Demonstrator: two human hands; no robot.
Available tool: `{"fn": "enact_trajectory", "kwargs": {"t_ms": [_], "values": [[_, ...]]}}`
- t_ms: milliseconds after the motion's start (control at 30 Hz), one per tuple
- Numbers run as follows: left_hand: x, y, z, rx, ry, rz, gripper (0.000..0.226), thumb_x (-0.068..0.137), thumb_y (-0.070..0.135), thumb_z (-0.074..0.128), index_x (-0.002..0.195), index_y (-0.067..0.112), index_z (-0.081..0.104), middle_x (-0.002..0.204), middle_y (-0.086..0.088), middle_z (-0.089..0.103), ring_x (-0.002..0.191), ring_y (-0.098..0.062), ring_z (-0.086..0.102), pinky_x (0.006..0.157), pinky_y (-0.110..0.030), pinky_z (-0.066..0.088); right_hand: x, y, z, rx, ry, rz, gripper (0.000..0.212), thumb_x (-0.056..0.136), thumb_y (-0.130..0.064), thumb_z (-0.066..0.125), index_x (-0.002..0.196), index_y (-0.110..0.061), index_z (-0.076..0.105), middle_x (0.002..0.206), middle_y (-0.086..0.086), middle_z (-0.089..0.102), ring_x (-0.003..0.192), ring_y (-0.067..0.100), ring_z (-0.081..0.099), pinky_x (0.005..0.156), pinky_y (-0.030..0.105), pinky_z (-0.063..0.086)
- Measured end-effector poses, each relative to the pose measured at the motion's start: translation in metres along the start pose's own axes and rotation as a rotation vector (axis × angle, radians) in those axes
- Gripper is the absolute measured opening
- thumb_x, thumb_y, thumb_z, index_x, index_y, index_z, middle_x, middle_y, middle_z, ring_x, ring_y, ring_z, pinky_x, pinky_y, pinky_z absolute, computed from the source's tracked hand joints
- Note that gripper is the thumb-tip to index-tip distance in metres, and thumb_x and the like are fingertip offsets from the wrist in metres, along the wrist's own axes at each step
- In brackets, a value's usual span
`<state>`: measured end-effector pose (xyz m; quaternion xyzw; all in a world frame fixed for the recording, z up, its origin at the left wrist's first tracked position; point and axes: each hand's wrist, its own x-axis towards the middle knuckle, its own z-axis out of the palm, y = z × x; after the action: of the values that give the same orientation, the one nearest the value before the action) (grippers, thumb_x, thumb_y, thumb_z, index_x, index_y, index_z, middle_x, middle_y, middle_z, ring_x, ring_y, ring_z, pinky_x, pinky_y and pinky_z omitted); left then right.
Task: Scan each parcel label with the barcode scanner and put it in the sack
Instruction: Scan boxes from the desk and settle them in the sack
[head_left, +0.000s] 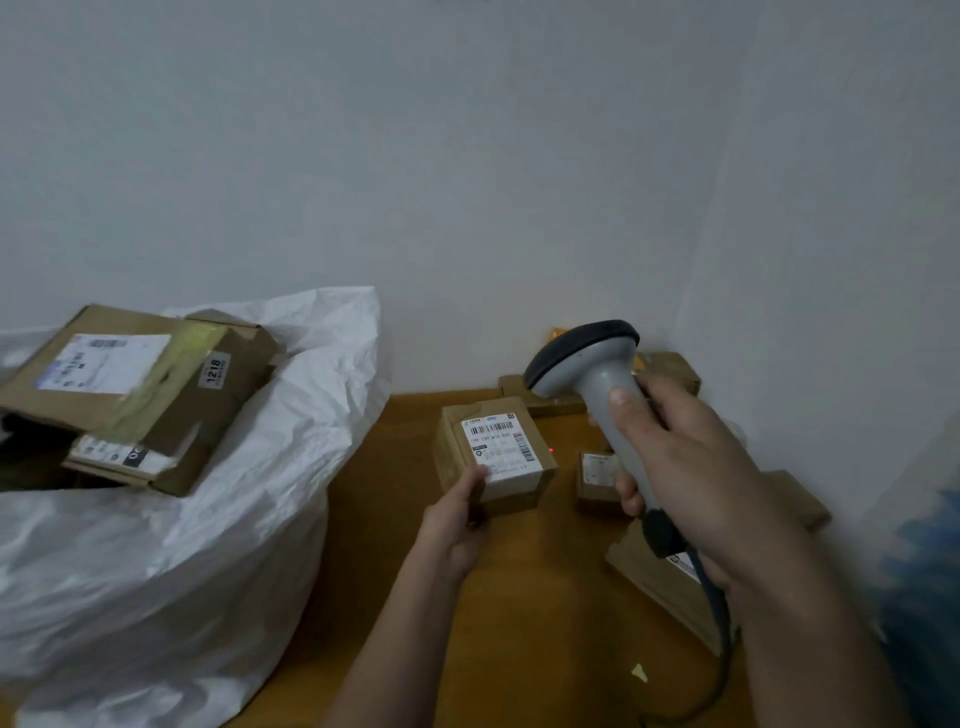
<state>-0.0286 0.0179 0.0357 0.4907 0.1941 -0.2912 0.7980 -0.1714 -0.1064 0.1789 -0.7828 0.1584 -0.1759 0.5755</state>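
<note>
Scanner (597, 395) over labelled parcel (493, 454); farther box (135, 384) perhaps "1218"

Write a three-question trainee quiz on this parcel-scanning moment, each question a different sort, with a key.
1. True or false: the right hand holds the barcode scanner by its handle.
2. Multiple choice: the left hand grips the small box at which part? A) its near left corner B) its far right corner C) its underside only
3. Fill in: the white sack stands to the ____ of the wooden table.

Key
1. True.
2. A; the label faces up, and a red dot shows at the box's right edge, off the label.
3. Left; two bigger boxes lie in its mouth.
</note>
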Motion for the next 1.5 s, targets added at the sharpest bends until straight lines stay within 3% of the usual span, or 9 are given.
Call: {"fn": "enact_trajectory", "kwargs": {"t_ms": [133, 300, 667, 900, 1000, 1100, 1233, 1367, 1500], "values": [[-0.015, -0.010, 0.003, -0.037, 0.044, 0.035, 0.058, 0.084, 0.013, 0.071, 0.134, -0.002, 0.046, 0.106, -0.018, 0.064, 0.099, -0.030, 0.063, 0.076, -0.034, 0.053, -0.006, 0.001, -0.013, 0.008, -0.076, -0.019, 0.016, 0.099, -0.042, 0.042, 0.103, -0.032, 0.055, 0.077, 0.007, 0.064, 0.058, 0.014, 0.058, 0.060, 0.036, 0.051], [-0.033, -0.031, 0.015, -0.057, 0.053, 0.077, 0.062, 0.081, 0.014, 0.073, 0.134, -0.002, 0.045, 0.111, -0.018, 0.063, 0.106, -0.032, 0.061, 0.102, -0.041, 0.048, -0.012, 0.007, -0.038, 0.006, -0.117, -0.027, 0.014, 0.100, -0.042, 0.042, 0.100, -0.033, 0.053, 0.069, 0.004, 0.059, 0.057, 0.013, 0.058, 0.061, 0.037, 0.052], [-0.085, -0.040, -0.005, -0.051, 0.086, 0.212, 0.034, 0.081, 0.018, 0.073, 0.110, 0.008, 0.060, 0.118, -0.015, 0.066, 0.112, -0.029, 0.061, 0.101, -0.036, 0.048, -0.019, 0.011, -0.036, 0.111, -0.228, -0.046, 0.023, 0.100, -0.041, 0.043, 0.100, -0.024, 0.058, 0.065, 0.003, 0.059, 0.054, 0.012, 0.056, 0.053, 0.029, 0.047], [-0.098, 0.002, -0.037, 0.079, 0.124, 0.477, 0.094, 0.051, 0.043, 0.085, 0.132, 0.011, 0.051, 0.114, -0.008, 0.071, 0.105, -0.025, 0.068, 0.085, -0.033, 0.054, -0.021, 0.006, 0.000, 0.294, -0.155, -0.004, 0.025, 0.092, -0.038, 0.061, 0.103, -0.015, 0.061, 0.053, 0.001, 0.056, 0.050, 0.014, 0.055, 0.052, 0.029, 0.046], [-0.100, 0.040, -0.051, 0.115, 0.193, 0.647, 0.095, 0.058, 0.041, 0.089, 0.135, 0.017, 0.038, 0.124, -0.009, 0.061, 0.107, -0.023, 0.065, 0.081, -0.030, 0.054, -0.011, 0.005, 0.026, 0.382, -0.071, 0.053, 0.029, 0.086, -0.028, 0.072, 0.103, -0.006, 0.063, 0.059, 0.006, 0.057, 0.047, 0.012, 0.053, 0.048, 0.027, 0.044], [-0.103, 0.081, -0.080, 0.314, 0.352, 0.892, 0.083, 0.072, 0.028, 0.085, 0.133, 0.024, 0.028, 0.133, -0.006, 0.047, 0.116, -0.017, 0.055, 0.082, -0.019, 0.047, 0.001, 0.007, 0.068, 0.517, -0.061, 0.143, 0.034, 0.083, -0.018, 0.075, 0.111, -0.004, 0.062, 0.071, 0.011, 0.059, 0.050, 0.012, 0.053, 0.050, 0.029, 0.045], [-0.107, 0.140, -0.129, 0.594, 0.518, 1.245, 0.095, 0.067, 0.014, 0.087, 0.135, 0.018, 0.021, 0.131, -0.001, 0.026, 0.117, -0.002, 0.033, 0.090, -0.006, 0.039, 0.012, 0.007, 0.147, 0.658, -0.055, 0.250, 0.040, 0.087, -0.001, 0.067, 0.123, -0.012, 0.054, 0.108, 0.017, 0.067, 0.069, 0.019, 0.062, 0.062, 0.034, 0.054], [-0.102, 0.185, -0.173, 0.903, 0.599, 1.455, 0.100, 0.059, 0.012, 0.088, 0.135, 0.017, 0.024, 0.133, -0.006, 0.026, 0.122, -0.016, 0.030, 0.104, -0.035, 0.039, 0.024, 0.003, 0.213, 0.752, -0.008, 0.328, 0.075, 0.088, 0.005, 0.063, 0.148, -0.024, 0.028, 0.131, 0.012, 0.052, 0.088, 0.021, 0.061, 0.085, 0.051, 0.055], [-0.092, 0.214, -0.203, 1.217, 0.646, 1.481, 0.104, 0.053, 0.012, 0.089, 0.135, 0.024, 0.027, 0.134, -0.011, 0.033, 0.127, -0.027, 0.033, 0.107, -0.045, 0.034, 0.043, 0.004, 0.250, 0.624, 0.048, 0.385, 0.094, 0.087, -0.006, 0.070, 0.153, -0.036, 0.010, 0.113, 0.004, 0.051, 0.085, 0.026, 0.058, 0.088, 0.058, 0.053]]}}
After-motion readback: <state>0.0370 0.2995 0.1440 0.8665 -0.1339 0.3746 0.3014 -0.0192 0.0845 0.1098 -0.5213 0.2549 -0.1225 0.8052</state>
